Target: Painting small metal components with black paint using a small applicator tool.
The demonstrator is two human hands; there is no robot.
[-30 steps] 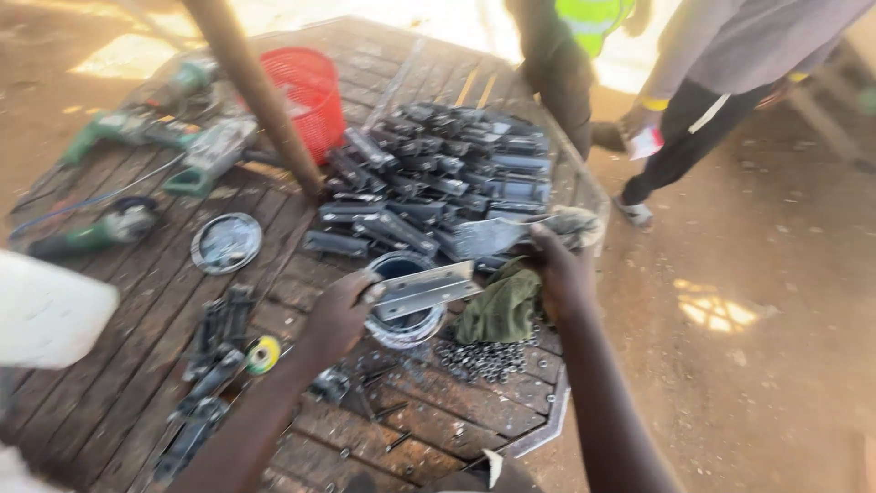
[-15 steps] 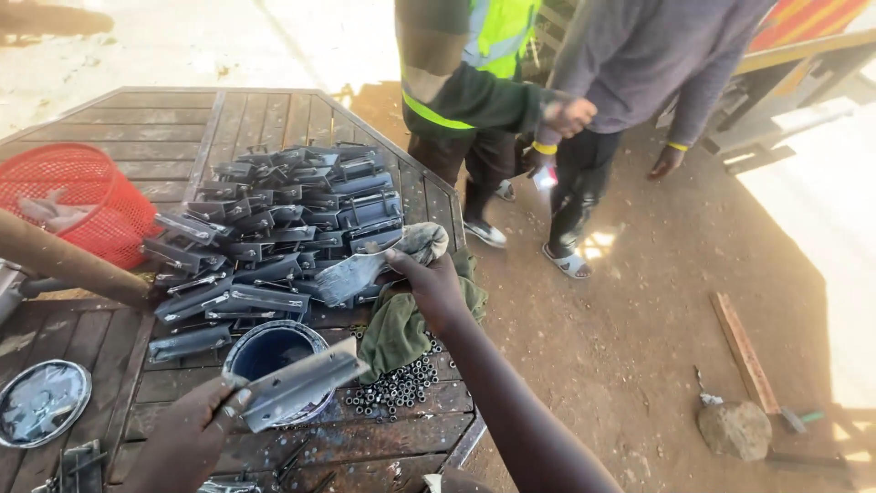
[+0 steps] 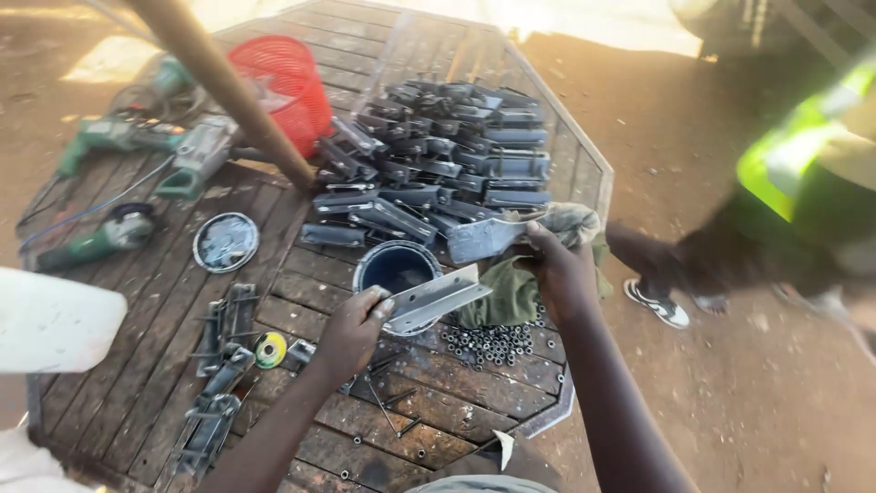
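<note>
Your left hand [image 3: 351,330] grips a grey bracket [image 3: 436,299] at mid-frame, just over the blue tin [image 3: 394,265]. Your right hand [image 3: 558,274] clamps a second bracket [image 3: 484,239] with a green rag [image 3: 506,290] beneath. You look mid-wipe; next needs a steady hold.

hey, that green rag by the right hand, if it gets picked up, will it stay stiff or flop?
The green rag lies crumpled in folds, so it would probably flop and drape. It looks light. Beside the small nuts, it might drag some along.
</note>
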